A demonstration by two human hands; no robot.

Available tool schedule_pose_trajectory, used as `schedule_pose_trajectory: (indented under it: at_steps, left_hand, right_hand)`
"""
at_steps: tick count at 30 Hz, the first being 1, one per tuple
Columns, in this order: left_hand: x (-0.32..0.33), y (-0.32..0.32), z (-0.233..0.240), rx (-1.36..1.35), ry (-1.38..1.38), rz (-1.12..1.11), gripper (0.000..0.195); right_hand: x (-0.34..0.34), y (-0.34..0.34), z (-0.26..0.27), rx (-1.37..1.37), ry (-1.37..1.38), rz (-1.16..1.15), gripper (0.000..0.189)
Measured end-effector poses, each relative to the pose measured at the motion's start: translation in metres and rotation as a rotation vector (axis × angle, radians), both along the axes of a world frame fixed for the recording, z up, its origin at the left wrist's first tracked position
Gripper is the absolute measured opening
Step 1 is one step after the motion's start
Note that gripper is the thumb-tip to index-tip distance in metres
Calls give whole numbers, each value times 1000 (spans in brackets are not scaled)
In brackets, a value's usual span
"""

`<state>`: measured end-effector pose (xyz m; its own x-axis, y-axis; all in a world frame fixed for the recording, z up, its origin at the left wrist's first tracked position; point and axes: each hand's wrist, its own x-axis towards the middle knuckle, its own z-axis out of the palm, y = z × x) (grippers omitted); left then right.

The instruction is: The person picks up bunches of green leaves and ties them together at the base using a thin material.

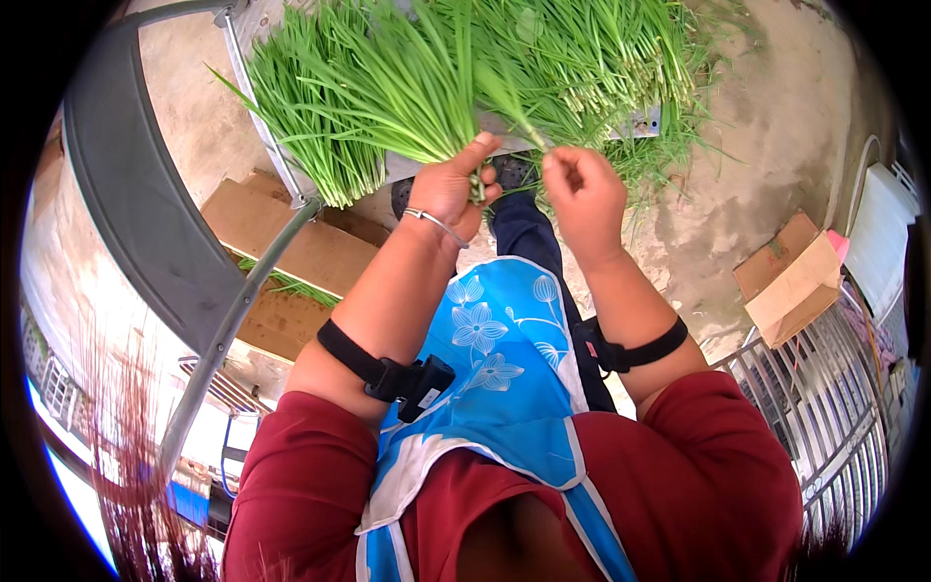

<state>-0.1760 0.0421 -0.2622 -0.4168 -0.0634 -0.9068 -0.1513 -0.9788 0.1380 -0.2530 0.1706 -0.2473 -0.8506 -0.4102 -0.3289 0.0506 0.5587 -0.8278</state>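
My left hand (460,178) is closed around the lower stems of a bunch of long green leaves, likely garlic chives (414,102), whose blades fan up and to the left. To its right, my right hand (582,189) pinches the pale end of a small, blurred tuft of the same leaves (518,109) between thumb and fingers. Beyond both hands, a large heap of the leaves (596,58) covers a low surface, pale stem ends towards me. Another pile (327,160) lies left of the held bunch, its stem ends pointing down.
Loose blades (654,171) lie scattered on the concrete floor at right. Cardboard (291,233) with more green leaves between its pieces is at left, beside a curved metal tube frame (247,291) with dark fabric (153,182). An open cardboard box (789,284) sits by a metal railing (814,407).
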Motion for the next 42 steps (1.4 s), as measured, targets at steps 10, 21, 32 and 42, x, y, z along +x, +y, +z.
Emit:
schedule_pose_trajectory:
  at_steps: [10, 21, 32, 42]
  left_hand:
    - [8, 8, -8, -11, 47, -33, 8]
    - [19, 7, -21, -56, 60, -220, 14]
    - [21, -7, -22, -105, 55, -240, 17]
    - [22, -16, -22, -132, 84, -202, 11]
  right_hand:
    - [19, -8, 1, -116, -298, 17, 19]
    - [0, -25, -33, -138, -932, -344, 21]
    - [-3, -39, -35, -52, -952, -314, 17]
    - [-9, -42, -39, -153, -999, -140, 16]
